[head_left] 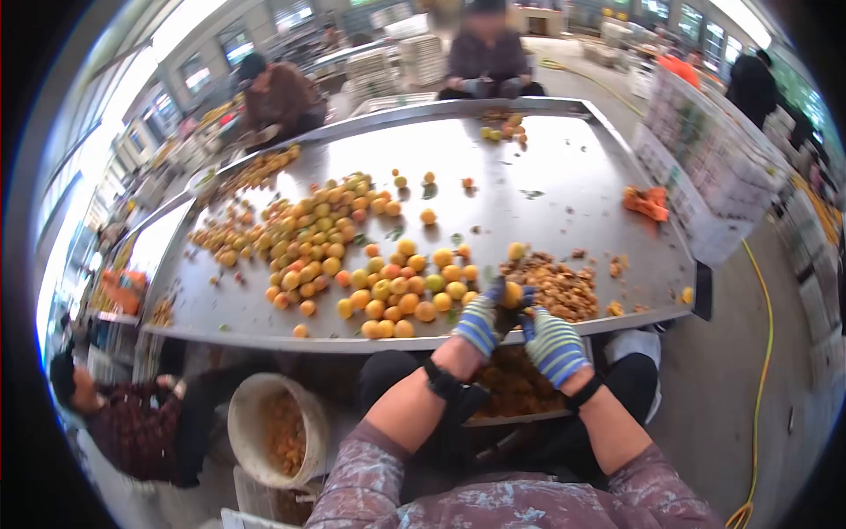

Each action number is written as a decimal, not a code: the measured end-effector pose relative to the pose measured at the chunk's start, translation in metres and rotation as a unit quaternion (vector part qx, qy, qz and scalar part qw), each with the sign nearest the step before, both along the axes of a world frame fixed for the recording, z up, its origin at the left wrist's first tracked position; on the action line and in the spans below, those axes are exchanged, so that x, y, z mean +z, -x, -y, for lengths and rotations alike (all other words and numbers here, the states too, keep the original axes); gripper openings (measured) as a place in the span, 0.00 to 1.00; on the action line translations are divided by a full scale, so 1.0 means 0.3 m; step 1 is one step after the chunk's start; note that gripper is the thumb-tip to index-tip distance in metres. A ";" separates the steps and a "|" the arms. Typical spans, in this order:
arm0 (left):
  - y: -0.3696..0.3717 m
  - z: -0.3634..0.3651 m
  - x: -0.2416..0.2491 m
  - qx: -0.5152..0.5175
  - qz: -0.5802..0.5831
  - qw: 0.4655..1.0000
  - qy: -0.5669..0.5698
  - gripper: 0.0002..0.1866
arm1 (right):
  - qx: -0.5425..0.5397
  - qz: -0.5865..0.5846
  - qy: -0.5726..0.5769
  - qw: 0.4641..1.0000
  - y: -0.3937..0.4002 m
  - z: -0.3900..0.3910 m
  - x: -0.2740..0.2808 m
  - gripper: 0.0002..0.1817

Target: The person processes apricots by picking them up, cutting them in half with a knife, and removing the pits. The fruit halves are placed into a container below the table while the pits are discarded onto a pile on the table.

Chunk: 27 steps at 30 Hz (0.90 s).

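My left hand (pixel 481 323), in a striped glove with dark fingertips, is closed around a yellow-orange apricot (pixel 512 294) at the table's front edge. Close beside it, my right hand (pixel 555 346), in a matching glove, has its fingers drawn together near the fruit; what they hold, if anything, is hidden. Just beyond both hands lies a heap of brown pits (pixel 557 286). Whole apricots (pixel 407 286) are gathered to the left of my left hand. Below the hands, a crate (pixel 520 417) holds orange fruit pieces.
The metal table (pixel 582 176) has a raised rim. More apricots (pixel 322 225) spread across its left side, and an orange cloth-like item (pixel 646 203) lies at right. A white bucket (pixel 244 414) stands lower left. Stacked crates (pixel 696 167) flank the right side. Other people sit around the table.
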<state>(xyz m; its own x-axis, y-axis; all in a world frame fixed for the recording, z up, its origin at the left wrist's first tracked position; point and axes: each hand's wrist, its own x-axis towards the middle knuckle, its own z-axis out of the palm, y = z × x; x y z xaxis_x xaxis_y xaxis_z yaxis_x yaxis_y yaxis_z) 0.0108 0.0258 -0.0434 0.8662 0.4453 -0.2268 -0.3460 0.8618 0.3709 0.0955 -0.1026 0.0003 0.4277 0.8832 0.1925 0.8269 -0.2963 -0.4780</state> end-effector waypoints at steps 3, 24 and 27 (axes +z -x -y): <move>-0.006 0.005 0.028 0.085 -0.180 0.929 -0.312 0.20 | -0.004 0.017 0.005 1.000 0.015 -0.004 0.000 0.17; 0.011 0.044 0.056 0.081 -0.122 0.961 -0.236 0.16 | -0.001 -0.635 -0.071 0.769 0.033 -0.033 -0.092 0.18; 0.030 0.021 0.045 0.089 -0.076 0.975 -0.187 0.17 | -0.018 -0.634 -0.018 0.773 0.024 0.006 -0.015 0.18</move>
<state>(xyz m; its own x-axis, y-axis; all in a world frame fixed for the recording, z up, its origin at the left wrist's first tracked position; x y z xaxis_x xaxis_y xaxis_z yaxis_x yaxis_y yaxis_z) 0.0018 0.0195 -0.0298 0.7371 0.6613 -0.1391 -0.3936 0.5875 0.7070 0.0883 -0.1044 -0.0043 0.3169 0.8697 -0.3785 -0.3217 -0.2769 -0.9055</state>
